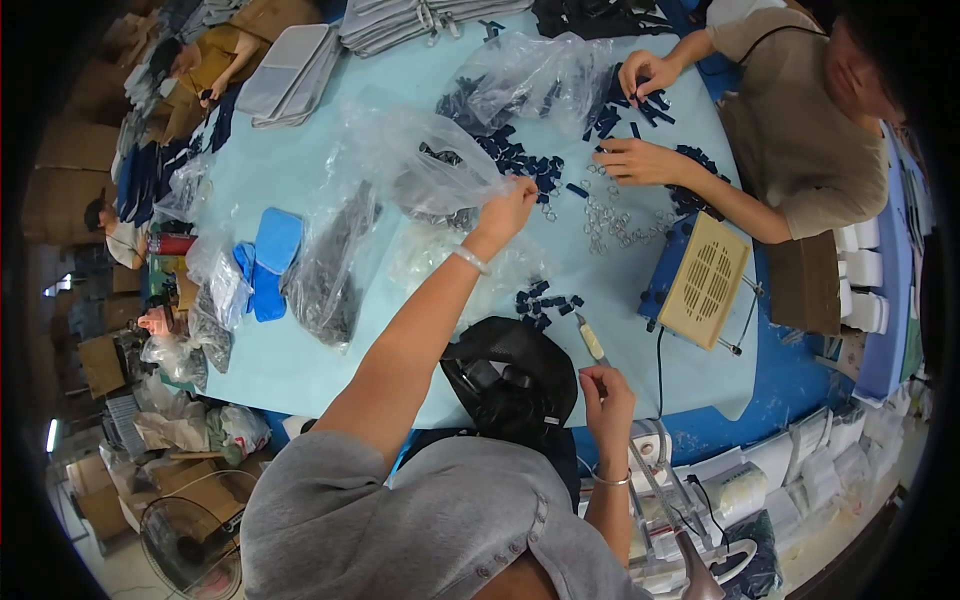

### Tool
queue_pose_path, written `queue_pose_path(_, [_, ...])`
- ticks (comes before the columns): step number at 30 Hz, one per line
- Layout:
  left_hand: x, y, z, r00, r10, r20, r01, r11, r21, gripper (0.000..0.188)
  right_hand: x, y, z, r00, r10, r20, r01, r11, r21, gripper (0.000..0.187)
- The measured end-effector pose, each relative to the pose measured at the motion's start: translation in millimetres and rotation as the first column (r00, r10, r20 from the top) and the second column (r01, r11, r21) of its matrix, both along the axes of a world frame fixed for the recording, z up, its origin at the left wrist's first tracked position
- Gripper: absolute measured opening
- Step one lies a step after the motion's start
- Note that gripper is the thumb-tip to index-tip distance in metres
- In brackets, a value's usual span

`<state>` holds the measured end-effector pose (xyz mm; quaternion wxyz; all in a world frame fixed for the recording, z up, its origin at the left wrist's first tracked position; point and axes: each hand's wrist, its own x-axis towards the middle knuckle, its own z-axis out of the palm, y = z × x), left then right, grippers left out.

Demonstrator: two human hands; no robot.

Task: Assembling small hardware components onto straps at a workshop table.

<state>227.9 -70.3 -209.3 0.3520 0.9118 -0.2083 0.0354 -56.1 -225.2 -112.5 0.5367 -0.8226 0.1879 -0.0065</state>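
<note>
One bag (425,165) against left hand (509,207)

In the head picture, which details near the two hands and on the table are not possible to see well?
In the head view:
- Whether the bare left hand pinches the crinkled clear plastic bag: its own back hides the grip.
- Whether the bare right hand holds anything: its fingertips are too small.
- The small silver metal rings: too small to count.
</note>
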Motion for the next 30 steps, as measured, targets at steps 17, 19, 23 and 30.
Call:
queue_pose_path(17, [29.1, -8.6, -28.0, 0.953, 0.056, -0.297, -0.081, 0.994, -0.074, 0.009, -0.5, -4.1, -1.1, 0.998, 0.007, -0.056, -0.005, 0.999, 0.039, 0.007])
queue_pose_path(19, [28.0, -7.2, -12.3, 0.887, 0.027, -0.461, -0.111, 0.982, -0.155, 0.01, 3.6, -3.5, -3.0, 0.999, 0.013, -0.042, -0.011, 1.0, 0.029, 0.007])
queue_pose_path(23, [15.4, -2.7, 25.0, 0.664, -0.147, -0.733, -0.266, 0.87, -0.415, 0.015, 27.4, -1.4, -4.9, 0.999, 0.011, 0.03, -0.014, 0.994, 0.109, 0.008])
queue_pose_path(30, [-37.4, -5.3, 81.3, 0.494, -0.392, -0.776, -0.363, 0.718, -0.593, 0.015, 109.2, 4.3, -2.0, 0.972, -0.208, 0.105, 0.138, 0.875, 0.464, 0.017])
